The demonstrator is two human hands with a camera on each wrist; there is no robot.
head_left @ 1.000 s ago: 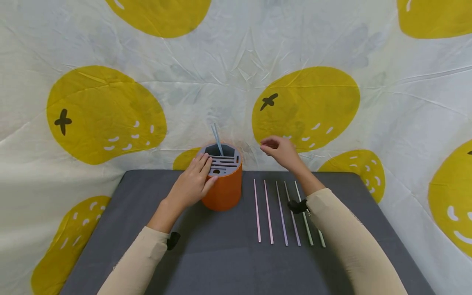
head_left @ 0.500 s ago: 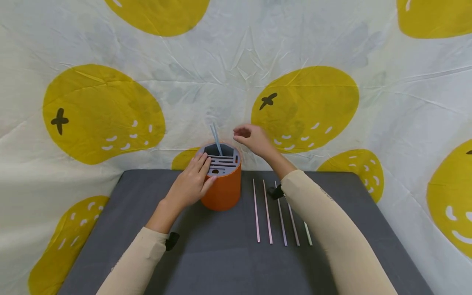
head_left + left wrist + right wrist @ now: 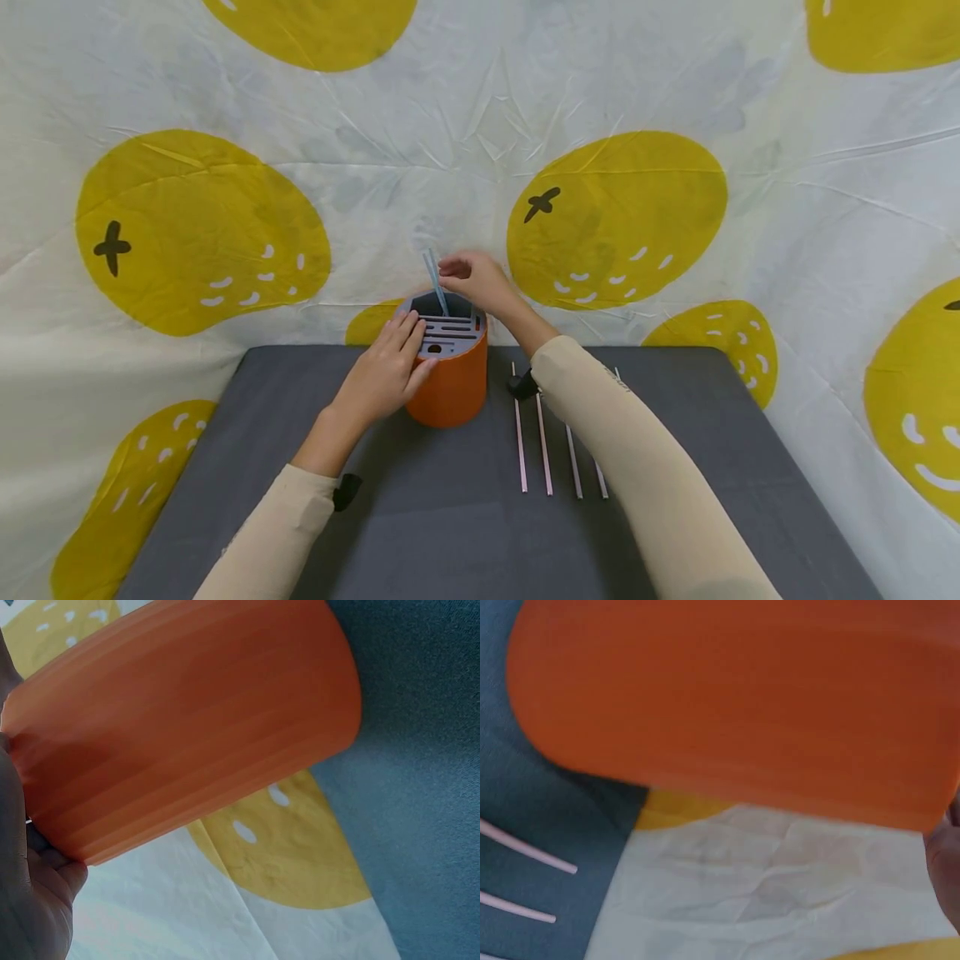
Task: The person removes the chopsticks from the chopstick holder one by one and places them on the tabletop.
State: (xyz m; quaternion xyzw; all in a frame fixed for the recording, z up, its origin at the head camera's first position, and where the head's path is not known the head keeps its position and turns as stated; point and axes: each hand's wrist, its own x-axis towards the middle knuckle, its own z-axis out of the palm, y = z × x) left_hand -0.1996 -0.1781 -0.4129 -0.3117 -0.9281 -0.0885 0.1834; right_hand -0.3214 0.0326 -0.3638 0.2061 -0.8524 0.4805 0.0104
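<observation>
An orange cylindrical knife block with a grey slotted top stands upright at the back of the table. My left hand rests on its left side, fingers laid straight over the top and thumb against the front rim. Light blue chopsticks lean up out of the dark rear compartment. Right beside them is my right hand, fingers bent loosely, with a gap showing between thumb and forefinger. The right wrist view catches only a sliver of that hand at the block's top edge.
Several chopsticks in pink, lilac and pale tones lie in a row on the dark grey table, partly hidden under my right forearm. Behind the table hangs a white cloth with yellow fruit prints.
My right hand has swept left from above the back right of the table to the light blue chopsticks. The left hand and the knife block have stayed in place.
</observation>
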